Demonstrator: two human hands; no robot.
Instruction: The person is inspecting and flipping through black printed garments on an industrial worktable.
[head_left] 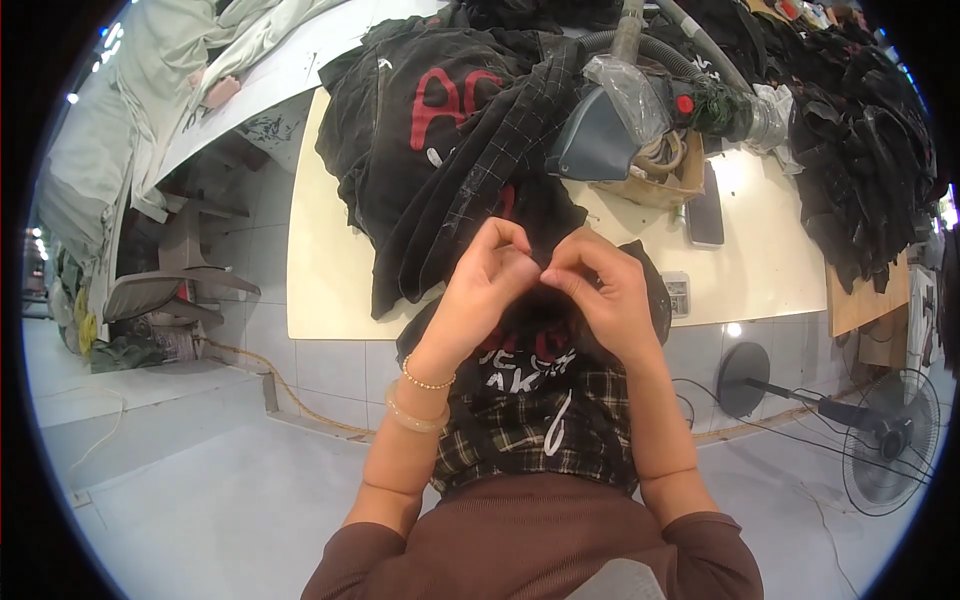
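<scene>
Landmark for all positions: the cream table (pixel 775 275).

Hands: close to each other, just over the table's near edge, not clasped. Left hand (pixel 492 272): forefinger bent in toward thumb; cannot tell whether anything is gripped. Right hand (pixel 600 285): thumb and forefinger pinched tip to tip; whatever lies between them is too small to make out. Left wrist carries a beaded bracelet (pixel 428 381) and a pale bangle (pixel 415 419).

Under the hands: black garment (pixel 585 362) with white lettering, at the table's near edge and hanging down before it. Plaid cloth (pixel 510 428) lies below that, over the lap, further out from the table's edge.

On the table, left half: heap of black clothing (pixel 395 180) with red lettering, a dark checked strip (pixel 485 190) running across it.

On the table, right half: slate-grey machine housing (pixel 592 140), partly wrapped in clear plastic; red button (pixel 684 103) beside it. Cardboard box (pixel 655 192) directly below the housing. Dark smartphone (pixel 706 215) right of the box; small compartmented case (pixel 676 294) near the table's front edge.

Right of the table: black garments (pixel 845 180) draped over its far right end; fan (pixel 888 437) below. Left of the table: grey-brown plastic chair (pixel 172 288); pale fabric (pixel 95 160) beyond.
</scene>
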